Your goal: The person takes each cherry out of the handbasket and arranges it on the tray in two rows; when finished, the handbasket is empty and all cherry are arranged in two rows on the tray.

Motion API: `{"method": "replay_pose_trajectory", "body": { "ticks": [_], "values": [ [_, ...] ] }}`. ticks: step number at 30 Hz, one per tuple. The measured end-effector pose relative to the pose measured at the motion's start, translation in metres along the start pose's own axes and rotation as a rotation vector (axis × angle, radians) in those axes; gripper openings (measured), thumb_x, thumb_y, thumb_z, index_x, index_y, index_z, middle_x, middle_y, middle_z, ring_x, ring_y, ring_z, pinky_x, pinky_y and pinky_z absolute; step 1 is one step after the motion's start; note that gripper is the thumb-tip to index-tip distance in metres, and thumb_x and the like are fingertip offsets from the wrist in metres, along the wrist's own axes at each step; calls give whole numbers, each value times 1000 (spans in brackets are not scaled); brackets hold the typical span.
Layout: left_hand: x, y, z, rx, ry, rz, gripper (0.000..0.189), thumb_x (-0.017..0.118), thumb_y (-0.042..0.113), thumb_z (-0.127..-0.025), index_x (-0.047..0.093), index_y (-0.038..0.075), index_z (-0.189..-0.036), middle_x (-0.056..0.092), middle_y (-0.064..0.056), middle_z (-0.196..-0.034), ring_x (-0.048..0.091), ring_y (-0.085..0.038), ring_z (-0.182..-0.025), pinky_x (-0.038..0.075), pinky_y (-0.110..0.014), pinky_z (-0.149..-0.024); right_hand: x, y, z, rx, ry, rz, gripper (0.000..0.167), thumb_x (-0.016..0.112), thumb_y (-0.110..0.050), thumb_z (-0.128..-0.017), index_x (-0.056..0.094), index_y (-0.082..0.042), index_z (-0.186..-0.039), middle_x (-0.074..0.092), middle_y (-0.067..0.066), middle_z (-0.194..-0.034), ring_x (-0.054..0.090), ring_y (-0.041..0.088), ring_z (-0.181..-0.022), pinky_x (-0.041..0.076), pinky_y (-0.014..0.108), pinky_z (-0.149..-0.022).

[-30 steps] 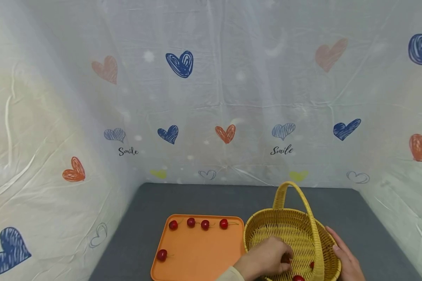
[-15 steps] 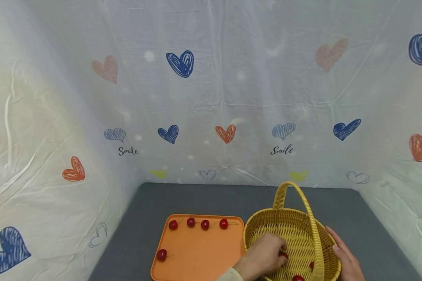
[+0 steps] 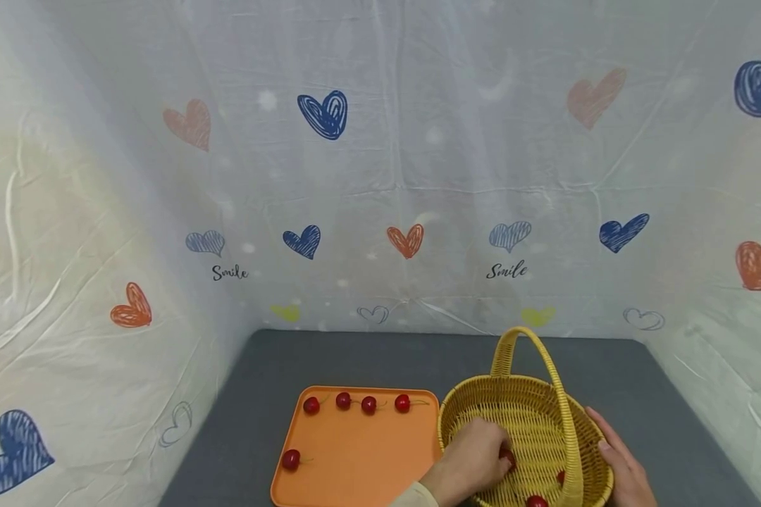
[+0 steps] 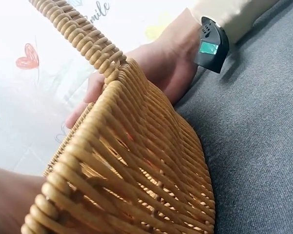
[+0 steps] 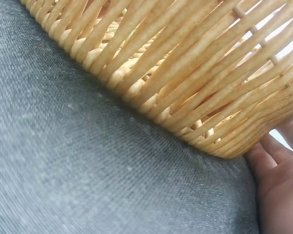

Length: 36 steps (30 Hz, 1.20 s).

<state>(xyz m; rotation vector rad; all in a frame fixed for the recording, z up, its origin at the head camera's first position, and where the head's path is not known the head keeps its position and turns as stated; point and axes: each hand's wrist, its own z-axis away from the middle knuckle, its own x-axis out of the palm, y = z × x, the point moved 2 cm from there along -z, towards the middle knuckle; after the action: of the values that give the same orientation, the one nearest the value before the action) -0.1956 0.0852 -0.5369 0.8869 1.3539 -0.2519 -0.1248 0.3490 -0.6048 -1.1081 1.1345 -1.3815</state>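
A yellow woven basket (image 3: 533, 429) with a tall arched handle stands at the front right of the table. Inside it, my left hand (image 3: 472, 458) pinches a dark red cherry (image 3: 509, 460), partly hidden by the fingers. Another cherry (image 3: 536, 501) lies lower in the basket, and one more (image 3: 561, 477) shows beside the handle. My right hand (image 3: 626, 461) grips the basket's right side, thumb at the rim. Seen from the left wrist, the right hand (image 4: 171, 68) is across the basket wall (image 4: 136, 161). In the right wrist view, the right hand (image 5: 283, 185) touches the basket's outside (image 5: 185, 73).
An orange tray (image 3: 361, 451) lies left of the basket, nearly touching it. Several stemmed cherries are on it, such as one cherry (image 3: 402, 403) along the back and another cherry (image 3: 291, 460) at the left. A heart-printed curtain (image 3: 393, 162) surrounds the dark grey table (image 3: 355, 359).
My left hand has shifted slightly left inside the basket with the cherry, which now shows more beside the fingers. The right hand keeps its place on the basket.
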Motion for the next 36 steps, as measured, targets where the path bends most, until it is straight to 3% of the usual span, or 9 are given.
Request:
{"method": "replay_pose_trajectory", "body": {
  "ticks": [7, 11, 14, 17, 21, 23, 28, 33, 36],
  "values": [
    [1, 0, 0, 14, -24, -7, 3, 85, 28, -96, 86, 32, -96, 74, 25, -84, 58, 12, -72, 45, -10, -62, 0, 1, 0, -61, -30, -16, 62, 32, -39, -122, 10, -28, -179, 58, -41, -130, 72, 0, -109, 67, 40, -81],
    [1, 0, 1, 2, -35, -32, 14, 86, 37, -96, 87, 33, -109, 77, 26, -95, 64, 11, -80, 48, -12, -62, 0, 1, 0, -60, -30, -15, 62, 33, -40, -121, 11, -29, -179, 59, -40, -129, 72, 2, -109, 67, 41, -81],
    [1, 3, 0, -1, -54, -85, 14, 83, 47, -97, 84, 33, -94, 71, 25, -79, 60, 7, -69, 44, -15, -54, -2, 1, -1, -26, -11, 17, 64, 34, -45, -120, 12, -30, -178, 56, -44, -127, 70, -4, -109, 66, 38, -81],
    [2, 8, -2, -19, -72, -133, 33, 82, 53, -97, 70, 33, -73, 55, 20, -60, 49, 2, -56, 37, -20, -47, -4, 1, -2, -2, 6, 31, 65, 34, -47, -120, 11, -29, -179, 55, -45, -125, 70, -6, -107, 66, 38, -82],
    [5, 9, -6, -22, -78, -146, 24, 83, 47, -97, 75, 36, -77, 57, 23, -64, 49, 4, -59, 39, -20, -49, -3, 2, -2, -9, 3, 13, 65, 35, -45, -120, 11, -28, -179, 56, -45, -126, 69, -6, -108, 66, 38, -82],
    [6, 8, -8, 4, -88, -132, 12, 84, 42, -98, 81, 38, -87, 62, 25, -71, 51, 6, -63, 41, -18, -52, -2, 1, -2, -19, -6, 1, 64, 35, -44, -120, 11, -30, -178, 56, -45, -127, 69, -6, -108, 66, 37, -82],
    [6, 6, -10, 83, -111, -106, 6, 82, 33, -100, 83, 36, -95, 65, 25, -77, 52, 8, -66, 42, -14, -56, -2, 0, -2, -47, -20, -7, 63, 34, -41, -121, 11, -28, -179, 56, -43, -129, 69, -7, -110, 66, 36, -82],
    [2, 2, -9, 139, -113, 30, 9, 82, 27, -101, 86, 31, -108, 72, 25, -88, 55, 13, -74, 45, -9, -69, -2, 1, -3, -29, -11, 20, 64, 33, -42, -121, 10, -27, -179, 55, -45, -127, 67, -9, -109, 66, 34, -82],
    [-1, 0, -5, 108, -132, 311, 16, 83, 19, -99, 87, 23, -115, 78, 21, -95, 62, 16, -79, 52, -8, -76, -2, 2, -2, -32, -18, 10, 63, 33, -41, -121, 10, -27, -179, 56, -44, -127, 70, -4, -109, 66, 37, -81]
  ]
}}
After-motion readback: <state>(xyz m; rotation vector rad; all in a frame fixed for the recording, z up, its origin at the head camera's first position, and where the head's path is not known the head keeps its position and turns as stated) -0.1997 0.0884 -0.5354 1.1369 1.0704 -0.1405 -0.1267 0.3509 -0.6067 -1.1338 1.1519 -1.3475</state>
